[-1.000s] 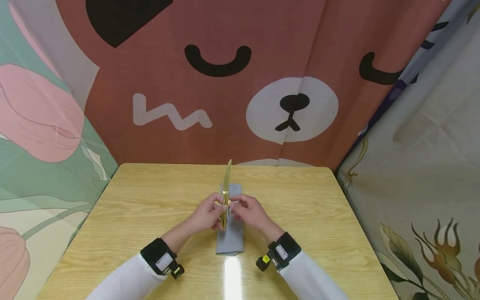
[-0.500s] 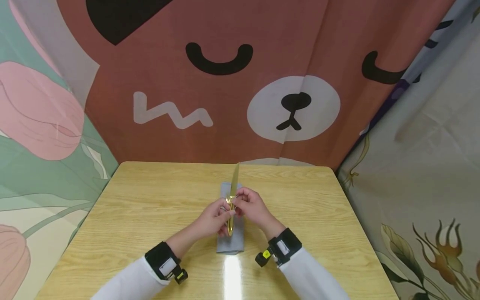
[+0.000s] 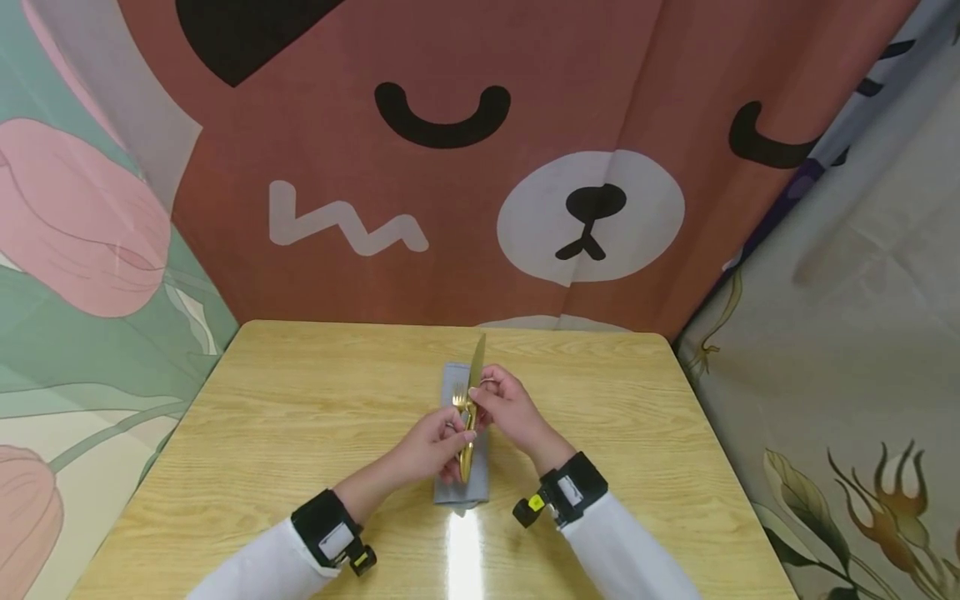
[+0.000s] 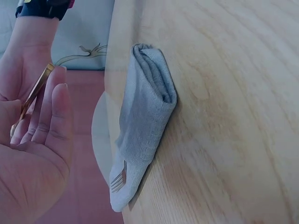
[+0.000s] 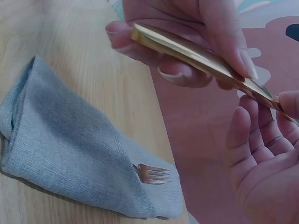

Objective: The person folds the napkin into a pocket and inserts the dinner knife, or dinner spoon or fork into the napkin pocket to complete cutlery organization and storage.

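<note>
My left hand (image 3: pixel 433 443) pinches the handle of a gold table knife (image 3: pixel 477 360) between thumb and fingers. Further up, around where handle meets blade, my right hand (image 3: pixel 517 414) pinches the same knife, whose blade points away from me. In the right wrist view, the shiny handle (image 5: pixel 187 50) runs from the left hand (image 5: pixel 205 14) to the right hand (image 5: pixel 275 172). Below lies a folded grey-blue cloth napkin (image 4: pixel 147 112), apart from the knife. Gold fork (image 5: pixel 154 174) tines stick out of its fold; the rest of the fork is hidden inside.
The napkin rests on a light wooden table (image 3: pixel 315 375), lengthwise in front of me. Behind the table's far edge hangs a brown curtain (image 3: pixel 337 287) with a bear print. Patterned cloths (image 3: pixel 862 333) hang at both sides. Light reflects off the near tabletop.
The knife has shifted right and slightly towards me, leaning more to the right. My left hand has moved right and nearer; my right hand has moved slightly right and farther away. The napkin stays put.
</note>
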Demonstrator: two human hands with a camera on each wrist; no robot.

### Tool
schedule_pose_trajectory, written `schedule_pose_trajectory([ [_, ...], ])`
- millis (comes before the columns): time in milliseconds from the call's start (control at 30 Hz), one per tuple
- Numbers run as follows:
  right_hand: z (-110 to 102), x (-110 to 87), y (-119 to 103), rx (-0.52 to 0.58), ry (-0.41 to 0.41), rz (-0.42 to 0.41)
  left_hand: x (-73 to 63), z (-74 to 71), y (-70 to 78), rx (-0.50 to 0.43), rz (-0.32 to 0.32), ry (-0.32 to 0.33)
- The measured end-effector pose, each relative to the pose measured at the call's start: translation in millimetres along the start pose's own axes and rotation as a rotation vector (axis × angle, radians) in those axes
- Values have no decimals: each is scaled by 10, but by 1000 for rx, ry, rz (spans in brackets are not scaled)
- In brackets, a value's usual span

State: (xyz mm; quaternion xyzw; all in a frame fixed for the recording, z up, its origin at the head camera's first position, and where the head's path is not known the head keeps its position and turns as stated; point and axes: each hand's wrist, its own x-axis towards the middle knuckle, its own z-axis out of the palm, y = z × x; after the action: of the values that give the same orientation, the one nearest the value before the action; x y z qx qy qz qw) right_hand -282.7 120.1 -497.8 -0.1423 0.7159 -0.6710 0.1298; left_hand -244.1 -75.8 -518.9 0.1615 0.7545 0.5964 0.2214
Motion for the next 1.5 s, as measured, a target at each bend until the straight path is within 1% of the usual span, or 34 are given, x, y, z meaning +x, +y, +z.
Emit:
schedule_pose_trajectory([
  [167,-32,-6,-47,-1,-9,0,-23,2,-3,5,13,-19],
  [367,-61,-21,-93,-32,1,-10,-30,11,13,0,28,-50],
  [500,-74,-34,-120,-27,-13,-24,-24,18,12,-1,45,-57],
  [567,-85,-37,-122,-32,-22,-31,-19,22,-1,17,60,-63],
  [633,-100,-45,-124,-41,-31,-40,-20,27,-16,76,81,-87],
  [667,-109,-50,-126,-47,-32,-43,-23,32,-33,129,90,-101],
  [733,-132,-62,-131,-56,-33,-50,-33,47,-73,265,113,-138],
  [833,-170,-86,-152,-60,-32,-57,-54,76,-154,498,161,-197],
  [900,-197,-95,-157,-70,-33,-63,-68,95,-208,618,175,-233],
  [967,-218,-103,-164,-83,-32,-71,-78,116,-250,696,180,-268],
  [1100,-246,-111,-164,-95,-24,-78,-87,161,-305,816,162,-323],
  [1200,-256,-111,-162,-88,-25,-76,-92,199,-327,913,161,-331],
  [1300,-260,-109,-161,-88,-28,-81,-99,235,-338,1002,172,-325],
  [1367,-260,-109,-161,-88,-28,-84,-103,251,-335,1064,190,-312],
  [1500,-264,-118,-171,-86,-23,-85,-91,271,-319,1176,234,-263],
])
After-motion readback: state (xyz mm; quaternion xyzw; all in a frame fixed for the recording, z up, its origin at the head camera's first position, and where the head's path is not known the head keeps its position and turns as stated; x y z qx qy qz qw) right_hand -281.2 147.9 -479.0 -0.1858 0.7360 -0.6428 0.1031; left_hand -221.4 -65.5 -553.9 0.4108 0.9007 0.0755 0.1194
